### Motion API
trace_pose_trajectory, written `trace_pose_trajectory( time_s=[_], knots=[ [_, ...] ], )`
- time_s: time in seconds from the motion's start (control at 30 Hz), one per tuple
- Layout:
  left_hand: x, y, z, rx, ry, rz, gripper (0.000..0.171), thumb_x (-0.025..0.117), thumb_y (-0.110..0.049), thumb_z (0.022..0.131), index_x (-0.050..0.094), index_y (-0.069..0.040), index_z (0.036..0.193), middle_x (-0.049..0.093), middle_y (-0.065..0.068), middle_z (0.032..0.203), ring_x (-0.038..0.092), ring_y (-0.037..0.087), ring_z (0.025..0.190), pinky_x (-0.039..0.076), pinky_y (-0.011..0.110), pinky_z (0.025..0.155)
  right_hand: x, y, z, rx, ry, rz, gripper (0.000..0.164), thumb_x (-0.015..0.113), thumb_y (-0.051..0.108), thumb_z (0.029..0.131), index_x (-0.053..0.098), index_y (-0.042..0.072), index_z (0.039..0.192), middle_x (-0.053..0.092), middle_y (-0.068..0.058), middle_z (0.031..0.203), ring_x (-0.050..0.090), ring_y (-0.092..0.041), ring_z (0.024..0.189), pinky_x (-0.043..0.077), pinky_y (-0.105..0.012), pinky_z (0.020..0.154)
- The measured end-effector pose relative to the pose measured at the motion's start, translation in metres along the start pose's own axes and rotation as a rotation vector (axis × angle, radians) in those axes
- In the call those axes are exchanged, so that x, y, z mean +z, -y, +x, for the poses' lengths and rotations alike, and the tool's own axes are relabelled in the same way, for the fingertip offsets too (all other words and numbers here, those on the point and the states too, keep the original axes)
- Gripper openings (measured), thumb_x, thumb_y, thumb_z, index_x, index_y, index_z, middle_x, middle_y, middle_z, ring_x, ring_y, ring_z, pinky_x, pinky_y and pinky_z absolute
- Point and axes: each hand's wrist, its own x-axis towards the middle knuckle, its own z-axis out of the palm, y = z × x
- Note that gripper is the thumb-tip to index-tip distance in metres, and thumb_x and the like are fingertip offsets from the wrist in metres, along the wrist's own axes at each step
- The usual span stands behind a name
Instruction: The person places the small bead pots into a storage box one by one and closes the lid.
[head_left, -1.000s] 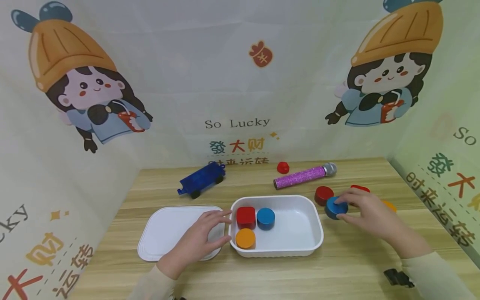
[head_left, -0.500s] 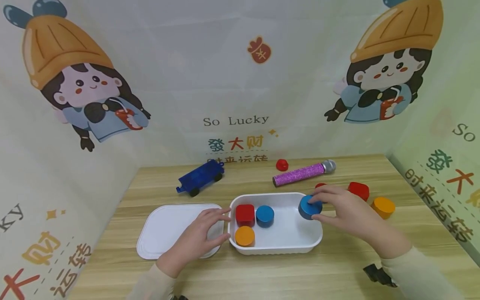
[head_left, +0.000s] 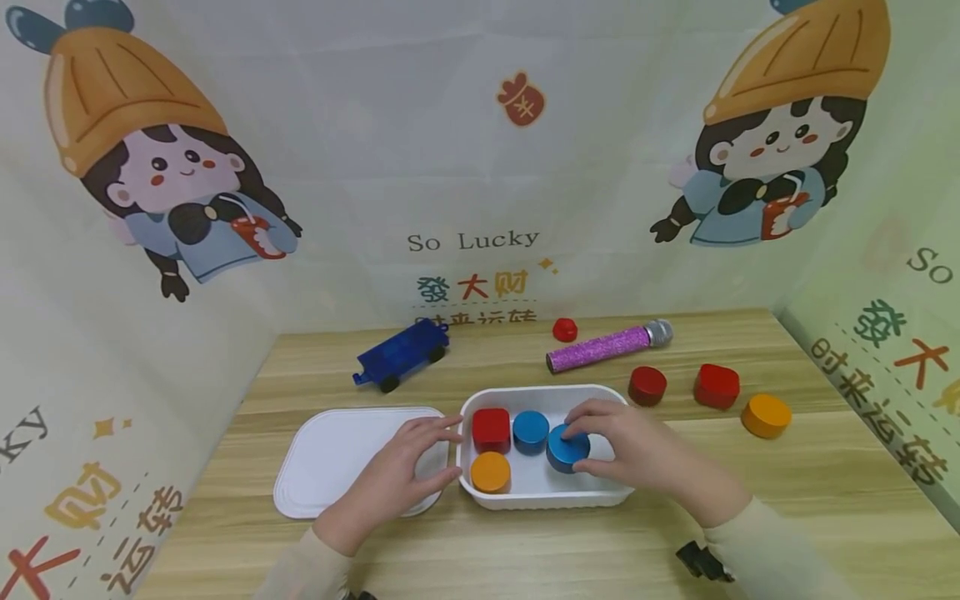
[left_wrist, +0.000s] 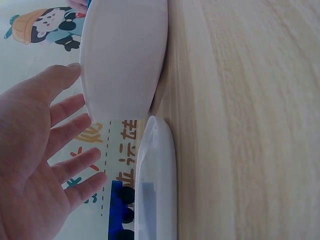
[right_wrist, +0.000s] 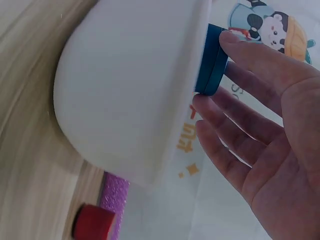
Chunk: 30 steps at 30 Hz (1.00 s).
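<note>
My right hand (head_left: pixel 626 443) pinches a blue round block (head_left: pixel 567 450) between thumb and fingers, inside the white rectangular box (head_left: pixel 547 502). In the right wrist view that blue block (right_wrist: pixel 212 62) shows above the box's rim, with the thumb on one side. Left of it in the box sit a second blue round block (head_left: pixel 530 432), a red rounded-square block (head_left: pixel 491 429) and an orange round block (head_left: pixel 491 472). My left hand (head_left: pixel 401 472) has its fingers extended at the box's left rim, over the white lid (head_left: pixel 337 462); in the left wrist view its thumb touches the box wall (left_wrist: pixel 122 60).
On the right lie a red round block (head_left: pixel 647 386), a red rounded-square block (head_left: pixel 717 386) and an orange round block (head_left: pixel 767 416). Behind the box are a glittery purple microphone (head_left: pixel 600 348), a small red piece (head_left: pixel 565 330) and a blue toy wagon (head_left: pixel 402 357).
My right hand has carried the blue round block leftward from beside the red round block, over the box's right rim and into the box. The left hand stays at the left rim.
</note>
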Motion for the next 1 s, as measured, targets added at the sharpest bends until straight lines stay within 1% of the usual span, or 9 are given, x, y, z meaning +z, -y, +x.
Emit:
trace_pose_trajectory(
  time_s=[0.13, 0.33, 0.43, 0.63, 0.77, 0.9, 1.0],
  knots=[
    [0.000, 0.000, 0.000, 0.013, -0.006, 0.010, 0.037, 0.077, -0.037, 0.093, 0.071, -0.022, 0.127, 0.056, -0.004, 0.153, 0.049, 0.023, 0.142, 0.044, 0.051, 0.118, 0.009, 0.003, 0.008, -0.039, 0.047, 0.004, 0.031, 0.085, 0.027, 0.087, 0.078, 0.015, 0.115, 0.071, -0.002, 0.124, 0.065, -0.025, 0.118, 0.059, -0.045, 0.100],
    [-0.001, 0.000, 0.001, 0.008, 0.002, 0.008, 0.038, 0.077, -0.037, 0.093, 0.070, -0.022, 0.128, 0.056, -0.005, 0.154, 0.048, 0.023, 0.142, 0.044, 0.051, 0.118, 0.019, 0.006, 0.019, -0.050, 0.119, 0.022, 0.030, 0.085, 0.026, 0.086, 0.079, 0.017, 0.114, 0.072, -0.001, 0.124, 0.065, -0.023, 0.120, 0.057, -0.046, 0.104],
    [-0.001, 0.000, 0.001, 0.003, 0.003, 0.006, 0.038, 0.077, -0.037, 0.093, 0.070, -0.023, 0.128, 0.055, -0.006, 0.154, 0.049, 0.023, 0.142, 0.045, 0.051, 0.118, 0.022, 0.007, 0.024, -0.062, 0.145, 0.050, 0.030, 0.086, 0.025, 0.086, 0.079, 0.018, 0.115, 0.072, -0.001, 0.125, 0.065, -0.023, 0.121, 0.056, -0.047, 0.105],
    [-0.001, 0.000, 0.001, 0.000, 0.005, 0.000, 0.039, 0.077, -0.038, 0.093, 0.070, -0.023, 0.129, 0.054, -0.007, 0.155, 0.048, 0.023, 0.143, 0.044, 0.050, 0.118, 0.028, 0.007, 0.033, -0.083, 0.176, 0.082, 0.030, 0.085, 0.023, 0.086, 0.079, 0.017, 0.115, 0.072, -0.001, 0.126, 0.065, -0.023, 0.122, 0.055, -0.044, 0.107],
    [-0.001, -0.001, 0.001, -0.005, 0.004, -0.005, 0.038, 0.077, -0.038, 0.093, 0.070, -0.024, 0.128, 0.055, -0.007, 0.154, 0.049, 0.023, 0.142, 0.045, 0.051, 0.117, 0.033, 0.006, 0.037, -0.074, 0.203, 0.102, 0.029, 0.085, 0.022, 0.087, 0.079, 0.017, 0.115, 0.072, 0.000, 0.128, 0.065, -0.022, 0.124, 0.053, -0.044, 0.110],
    [-0.001, -0.002, 0.001, -0.009, 0.009, -0.006, 0.038, 0.077, -0.037, 0.093, 0.071, -0.023, 0.128, 0.056, -0.005, 0.153, 0.049, 0.023, 0.142, 0.045, 0.051, 0.117, 0.037, 0.006, 0.037, -0.071, 0.204, 0.103, 0.029, 0.085, 0.021, 0.087, 0.079, 0.017, 0.115, 0.072, 0.000, 0.128, 0.065, -0.022, 0.124, 0.053, -0.044, 0.110],
    [-0.002, -0.003, 0.001, -0.010, 0.007, -0.004, 0.038, 0.077, -0.037, 0.093, 0.071, -0.023, 0.127, 0.056, -0.005, 0.153, 0.049, 0.023, 0.142, 0.044, 0.052, 0.118, 0.037, 0.005, 0.037, -0.083, 0.192, 0.090, 0.028, 0.085, 0.021, 0.087, 0.080, 0.017, 0.114, 0.073, 0.000, 0.128, 0.066, -0.022, 0.124, 0.053, -0.044, 0.110]
  ],
)
